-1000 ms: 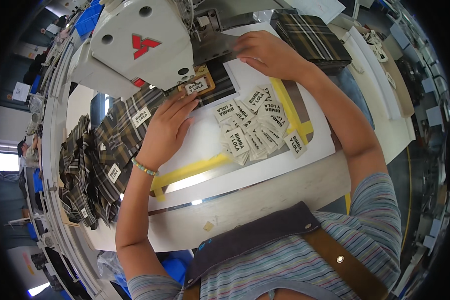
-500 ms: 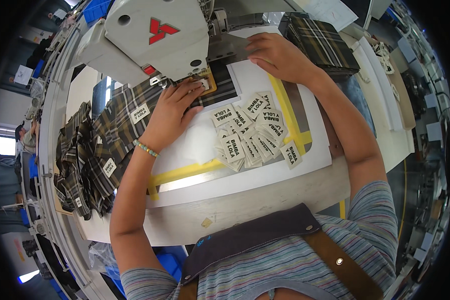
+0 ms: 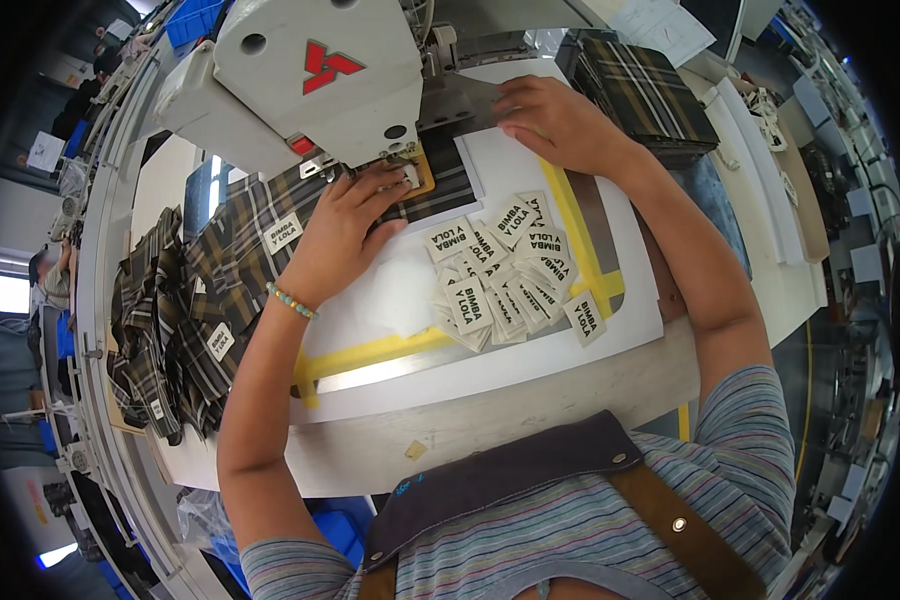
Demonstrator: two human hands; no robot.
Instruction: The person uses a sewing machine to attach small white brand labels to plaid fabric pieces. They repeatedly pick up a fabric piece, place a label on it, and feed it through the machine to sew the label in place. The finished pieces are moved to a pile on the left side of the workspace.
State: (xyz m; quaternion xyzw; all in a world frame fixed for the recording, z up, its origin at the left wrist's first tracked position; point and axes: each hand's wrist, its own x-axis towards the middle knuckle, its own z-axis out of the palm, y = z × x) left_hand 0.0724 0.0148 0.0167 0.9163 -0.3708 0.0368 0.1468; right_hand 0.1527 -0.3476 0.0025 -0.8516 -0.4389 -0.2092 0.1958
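Note:
My left hand [image 3: 348, 230] lies with fingers stretched out on dark plaid fabric [image 3: 440, 190] under the sewing machine head [image 3: 320, 80]. Its fingertips reach a small yellow clamp frame [image 3: 425, 172] with a pale label [image 3: 411, 177] inside. To the right, my right hand [image 3: 560, 122] rests palm down with its fingers loosely bent and apart, beside a grey metal plate [image 3: 465, 98]; nothing shows in it. Between my forearms, a loose pile of white printed fabric labels [image 3: 505, 265] is spread on the white work surface.
Joined plaid pieces with labels [image 3: 220, 270] trail off to the left and hang in folds. A stack of folded plaid pieces [image 3: 650, 90] stands at the back right. Yellow tape [image 3: 580, 220] borders the white surface. A paper sheet [image 3: 665, 25] lies behind the stack.
The view has shifted slightly, so the machine head and labels appear a little lower. Both hands keep nearly the same places and poses.

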